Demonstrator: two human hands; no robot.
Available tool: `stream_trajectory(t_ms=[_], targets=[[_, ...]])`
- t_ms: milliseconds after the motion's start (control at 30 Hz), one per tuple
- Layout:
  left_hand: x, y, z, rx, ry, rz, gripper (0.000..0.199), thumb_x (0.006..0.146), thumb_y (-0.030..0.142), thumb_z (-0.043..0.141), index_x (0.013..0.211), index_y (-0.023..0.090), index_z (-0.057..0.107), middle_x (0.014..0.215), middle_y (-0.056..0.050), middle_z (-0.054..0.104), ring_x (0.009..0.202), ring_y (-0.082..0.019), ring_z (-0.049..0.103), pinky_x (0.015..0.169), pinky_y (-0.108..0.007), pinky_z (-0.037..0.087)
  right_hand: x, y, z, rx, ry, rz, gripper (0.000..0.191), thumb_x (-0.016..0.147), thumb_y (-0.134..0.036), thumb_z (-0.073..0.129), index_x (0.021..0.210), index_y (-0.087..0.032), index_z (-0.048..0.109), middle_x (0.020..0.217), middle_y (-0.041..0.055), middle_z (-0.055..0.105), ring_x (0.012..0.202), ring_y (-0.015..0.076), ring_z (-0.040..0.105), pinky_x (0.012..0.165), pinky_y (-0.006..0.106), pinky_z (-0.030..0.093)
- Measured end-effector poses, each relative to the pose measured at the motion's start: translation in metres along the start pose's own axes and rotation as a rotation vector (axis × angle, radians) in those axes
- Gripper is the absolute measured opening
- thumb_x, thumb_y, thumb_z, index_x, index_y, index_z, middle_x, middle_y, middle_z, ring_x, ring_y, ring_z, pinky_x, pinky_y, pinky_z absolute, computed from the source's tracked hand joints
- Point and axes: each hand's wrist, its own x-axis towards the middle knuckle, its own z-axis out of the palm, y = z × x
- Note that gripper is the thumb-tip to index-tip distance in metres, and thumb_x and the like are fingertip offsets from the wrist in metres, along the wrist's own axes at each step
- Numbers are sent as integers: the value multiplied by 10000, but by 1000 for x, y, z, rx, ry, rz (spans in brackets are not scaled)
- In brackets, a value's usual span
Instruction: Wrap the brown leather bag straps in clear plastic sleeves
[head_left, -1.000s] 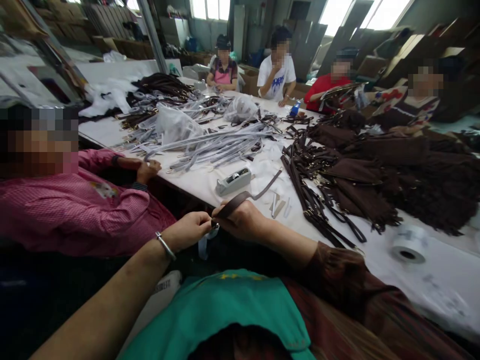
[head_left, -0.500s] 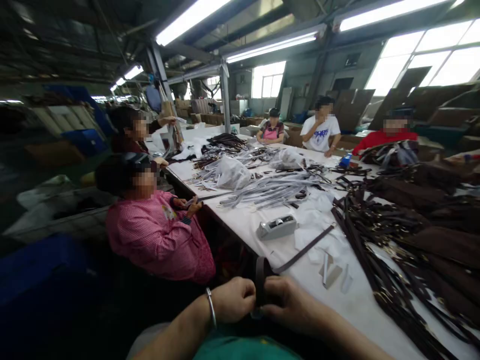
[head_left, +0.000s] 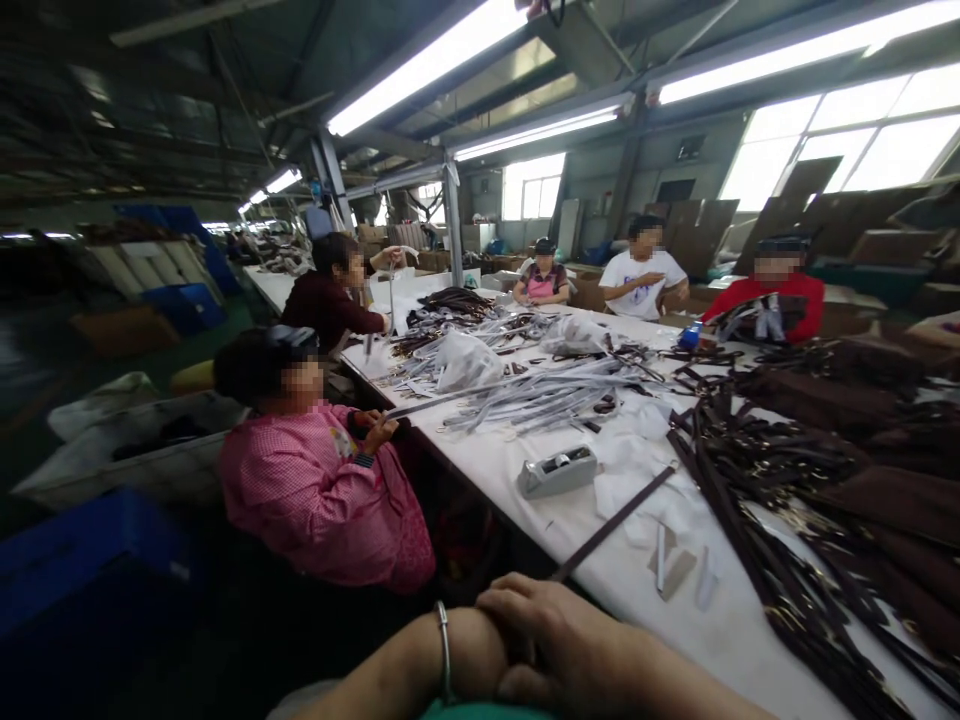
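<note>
At the bottom of the view my two hands are close together, with my right hand [head_left: 559, 632] lapped over my left hand [head_left: 480, 652]. A long dark brown strap [head_left: 616, 522] comes out from under my right hand and lies up across the table's edge to a small metal end piece. Both hands are closed on the near part of this strap, which is mostly hidden by the fingers. A bracelet circles my left wrist. Further up the table sits a grey tape dispenser [head_left: 556, 472].
The white table [head_left: 480, 470] carries a pile of grey-wrapped straps [head_left: 540, 395], plastic bags and, at right, a heap of dark straps with metal clips [head_left: 780, 480]. A person in pink [head_left: 315, 490] sits close on the left. Several other people are round the table. A blue bin [head_left: 97, 570] stands lower left.
My right hand has come over my left, and the strap loop standing between them is no longer visible. The person in pink now holds a long strip reaching over the table.
</note>
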Motion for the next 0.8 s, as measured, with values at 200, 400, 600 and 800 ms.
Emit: stream_trajectory(t_ms=[200, 400, 600, 800], targets=[[-2, -5, -6, 81, -42, -95, 105, 715, 218, 567, 705, 197, 669, 613, 20, 607, 576, -130, 535, 513, -220, 368, -29, 15, 11, 11, -108, 413, 166, 783, -296, 614, 818, -174, 721, 740, 30, 693, 658, 153, 609, 576, 229, 382], [19, -18, -7, 171, 9, -51, 164, 749, 209, 530, 646, 193, 657, 606, -10, 633, 538, -139, 471, 522, -256, 313, -24, 31, 29, 53, -61, 456, 169, 791, -259, 600, 734, -158, 722, 658, 22, 672, 567, 127, 541, 538, 238, 327], [31, -37, 2, 54, -62, -59, 168, 744, 213, 522, 620, 176, 629, 562, 12, 579, 525, -121, 459, 500, -244, 279, -22, 59, 55, 207, 66, 645, 346, 712, -429, 723, 899, -137, 722, 749, 34, 689, 652, 159, 588, 561, 236, 379], [36, -37, -1, 0, -39, -65, 151, 720, 220, 547, 648, 173, 670, 578, 7, 625, 531, -126, 502, 499, -243, 295, -26, 72, 66, 556, 80, 726, 153, 752, -269, 645, 736, -142, 731, 582, -39, 594, 541, 88, 473, 522, 207, 358]])
